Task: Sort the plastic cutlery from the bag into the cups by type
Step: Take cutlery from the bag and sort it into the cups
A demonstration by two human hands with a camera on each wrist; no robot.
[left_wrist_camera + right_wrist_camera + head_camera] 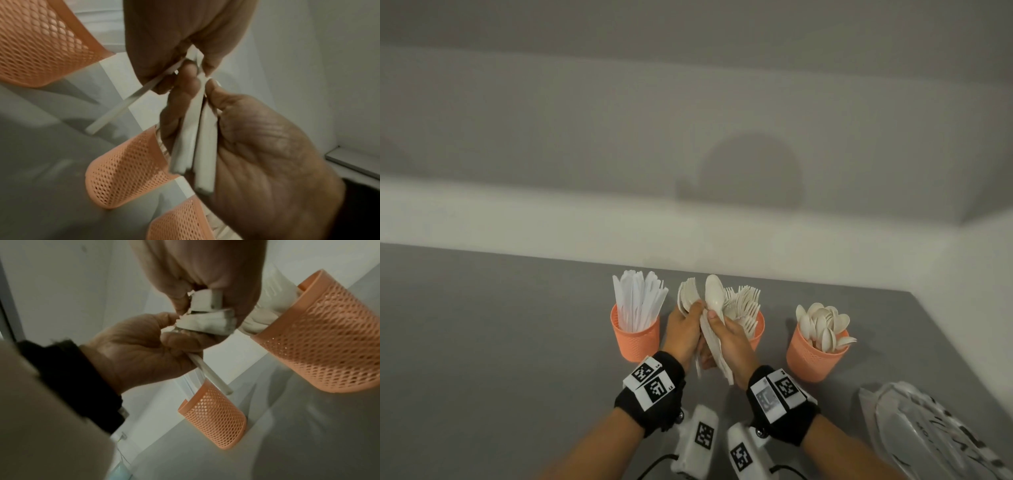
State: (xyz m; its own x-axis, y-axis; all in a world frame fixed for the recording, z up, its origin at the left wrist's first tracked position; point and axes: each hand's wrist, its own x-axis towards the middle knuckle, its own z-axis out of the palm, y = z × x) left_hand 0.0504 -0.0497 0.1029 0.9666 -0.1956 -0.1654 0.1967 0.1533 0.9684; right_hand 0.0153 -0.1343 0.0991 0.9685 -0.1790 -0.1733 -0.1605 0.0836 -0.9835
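Grey table (482, 342) against a pale wall. Three orange mesh cups in a row near the far edge. Left cup (635, 337) holds white plastic knives (638, 301), upright. Middle cup (757, 330), mostly hidden behind the hands, holds forks (746, 303). Right cup (813, 359) holds spoons (825, 323), bowls up.

Left hand (685, 330) and right hand (732, 342) meet just in front of the middle cup, both gripping one bundle of mixed cutlery (710, 337); a spoon (714, 296) stands tallest in it. Black wristbands with coded tags on both wrists.

Crumpled clear plastic bag (928, 431) lies near right.
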